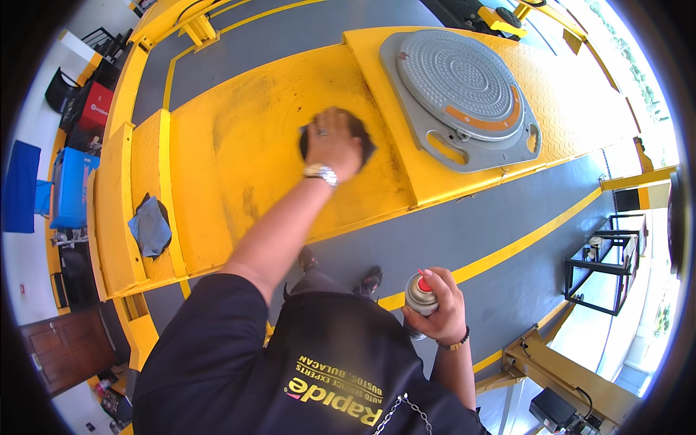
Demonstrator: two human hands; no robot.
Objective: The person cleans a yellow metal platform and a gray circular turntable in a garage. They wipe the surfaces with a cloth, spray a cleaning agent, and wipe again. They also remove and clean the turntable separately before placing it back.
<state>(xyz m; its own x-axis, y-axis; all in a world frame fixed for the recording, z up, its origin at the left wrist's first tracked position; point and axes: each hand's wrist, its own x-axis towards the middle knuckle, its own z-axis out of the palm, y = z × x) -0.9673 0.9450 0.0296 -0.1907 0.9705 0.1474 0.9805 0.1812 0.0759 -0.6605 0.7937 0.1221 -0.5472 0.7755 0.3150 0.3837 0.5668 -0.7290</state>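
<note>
From the head view I saw my left hand (pixel 332 147) pressed flat on a dark rag (pixel 362 139), its grip spread over the cloth and pinning it against the yellow ramp (pixel 239 145), about the middle of the plate and just left of the grey turntable (pixel 460 98). The rag showed only at the edges of the hand. My right hand (pixel 438 308) hung low beside my body, its grip closed round a spray can (pixel 419 296) with a red nozzle, one finger lying over the top. A second, blue cloth (pixel 150 226) lay on the ramp's left lip, well apart from both hands.

As I judged it, the likeliest slip was at the can: with a finger over the nozzle and the can pointed away from the ramp, a careless squeeze would have sent spray onto the grey floor (pixel 464 232) or my clothes. The rag could also have bunched under the palm and skidded off toward the turntable. I was leaning far over the ramp edge, so a wet patch under that hand could have cost me my balance.
</note>
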